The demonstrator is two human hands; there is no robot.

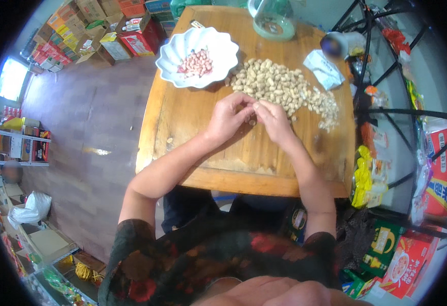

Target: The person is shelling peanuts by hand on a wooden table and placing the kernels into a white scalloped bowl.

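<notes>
My left hand and my right hand meet over the wooden table, fingertips pinched together on a small peanut that the fingers mostly hide. Right behind them spreads a heap of unshelled peanuts. Broken peanut shells lie at the heap's right end. Beyond my left hand stands a white scalloped bowl, with shelled pink peanut kernels in its middle. A few loose bits lie on the tabletop near my hands.
The wooden table reaches close to my body. On its far side are a clear plastic jug and a crumpled white packet. A black metal rack with hanging packets borders the right. Cardboard boxes line the far left wall.
</notes>
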